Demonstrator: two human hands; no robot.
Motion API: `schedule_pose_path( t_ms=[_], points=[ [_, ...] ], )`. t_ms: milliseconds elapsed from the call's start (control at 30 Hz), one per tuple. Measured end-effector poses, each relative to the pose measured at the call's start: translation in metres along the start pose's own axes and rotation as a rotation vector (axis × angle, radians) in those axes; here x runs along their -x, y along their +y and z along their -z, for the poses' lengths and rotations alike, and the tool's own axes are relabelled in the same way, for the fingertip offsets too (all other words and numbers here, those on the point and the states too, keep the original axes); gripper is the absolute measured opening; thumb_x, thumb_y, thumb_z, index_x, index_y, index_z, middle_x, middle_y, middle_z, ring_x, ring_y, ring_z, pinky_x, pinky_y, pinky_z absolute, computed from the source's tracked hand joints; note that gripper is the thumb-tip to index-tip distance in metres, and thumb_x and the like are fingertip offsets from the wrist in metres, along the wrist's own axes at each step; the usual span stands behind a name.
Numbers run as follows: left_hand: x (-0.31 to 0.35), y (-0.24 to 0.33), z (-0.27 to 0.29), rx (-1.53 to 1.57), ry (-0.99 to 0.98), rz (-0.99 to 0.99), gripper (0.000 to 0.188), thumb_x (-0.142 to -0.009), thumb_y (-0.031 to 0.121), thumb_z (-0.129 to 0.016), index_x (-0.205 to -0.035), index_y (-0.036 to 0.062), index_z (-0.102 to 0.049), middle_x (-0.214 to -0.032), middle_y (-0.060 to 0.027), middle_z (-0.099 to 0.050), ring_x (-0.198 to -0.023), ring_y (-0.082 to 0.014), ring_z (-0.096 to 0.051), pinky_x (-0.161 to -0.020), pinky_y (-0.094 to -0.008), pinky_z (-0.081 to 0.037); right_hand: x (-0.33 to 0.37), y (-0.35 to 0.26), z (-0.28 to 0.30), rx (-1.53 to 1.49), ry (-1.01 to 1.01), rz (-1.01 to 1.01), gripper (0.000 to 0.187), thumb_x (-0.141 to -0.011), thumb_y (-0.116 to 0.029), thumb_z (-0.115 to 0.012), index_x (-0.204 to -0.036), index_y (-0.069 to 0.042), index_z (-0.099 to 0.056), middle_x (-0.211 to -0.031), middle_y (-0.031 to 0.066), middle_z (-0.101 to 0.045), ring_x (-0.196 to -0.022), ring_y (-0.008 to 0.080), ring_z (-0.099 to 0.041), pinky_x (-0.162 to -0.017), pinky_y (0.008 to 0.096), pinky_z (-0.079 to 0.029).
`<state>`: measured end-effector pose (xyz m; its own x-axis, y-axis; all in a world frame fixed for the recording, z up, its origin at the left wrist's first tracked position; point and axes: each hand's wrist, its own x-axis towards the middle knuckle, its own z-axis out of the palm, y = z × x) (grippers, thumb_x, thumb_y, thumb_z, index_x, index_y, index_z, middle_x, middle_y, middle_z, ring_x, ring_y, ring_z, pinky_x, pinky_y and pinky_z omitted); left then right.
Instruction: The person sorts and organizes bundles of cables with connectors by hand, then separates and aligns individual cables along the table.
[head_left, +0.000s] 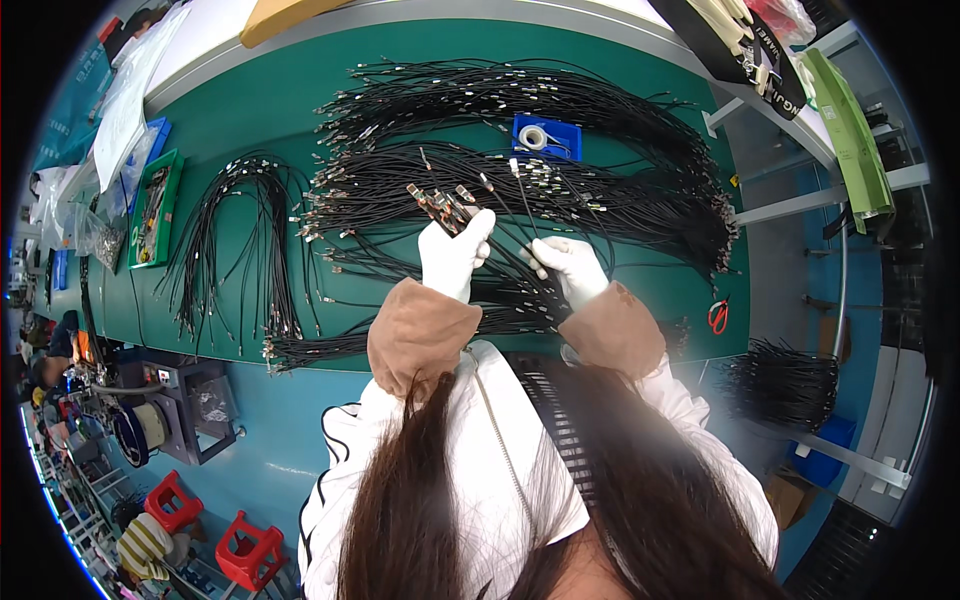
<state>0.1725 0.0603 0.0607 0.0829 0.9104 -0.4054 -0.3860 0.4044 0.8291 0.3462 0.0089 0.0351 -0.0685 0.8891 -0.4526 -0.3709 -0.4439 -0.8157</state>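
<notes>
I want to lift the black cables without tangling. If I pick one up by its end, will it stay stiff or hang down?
Probably floppy: the black cables lie in loose curves. Likely light, since the left hand holds several ends.

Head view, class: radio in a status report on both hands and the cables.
Left hand gripping a bunch of black cables, metal ends up. Right hand pinching a single cable. Cable piles crowd the green table; nothing blocking.

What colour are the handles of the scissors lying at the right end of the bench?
Red. The scissors lie on the green bench top; the head view shows them.
</notes>
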Motion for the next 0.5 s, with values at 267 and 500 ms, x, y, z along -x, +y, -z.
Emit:
schedule_pose_path(
  t_ms=[267, 500],
  points=[
    [-0.002, -0.001, 0.004, 0.0, -0.106, -0.015, 0.012, -0.082, 0.011, -0.064, -0.088, 0.0017, -0.062, -0.069, -0.0028, -0.058, -0.047, -0.0043, -0.045, -0.041, -0.0178, -0.033, 0.004, -0.003, -0.009, -0.005, 0.07, 0.034, 0.02, -0.083, -0.014, -0.066, -0.092, 0.003, -0.065, -0.077, 0.0011, -0.061, -0.065, 0.0057, -0.048, -0.062, 0.0194, -0.039],
    [-0.003, 0.0, 0.001, -0.011, -0.034, -0.002, 0.014, -0.08, 0.013, -0.068, -0.087, 0.0031, -0.063, -0.072, -0.0017, -0.06, -0.049, -0.0041, -0.048, -0.042, -0.017, -0.036, -0.003, 0.003, 0.003, 0.042, 0.017, 0.076, 0.019, -0.079, -0.016, -0.071, -0.084, 0.002, -0.066, -0.071, -0.0007, -0.06, -0.064, 0.0064, -0.05, -0.059, 0.0208, -0.039]
  ],
)
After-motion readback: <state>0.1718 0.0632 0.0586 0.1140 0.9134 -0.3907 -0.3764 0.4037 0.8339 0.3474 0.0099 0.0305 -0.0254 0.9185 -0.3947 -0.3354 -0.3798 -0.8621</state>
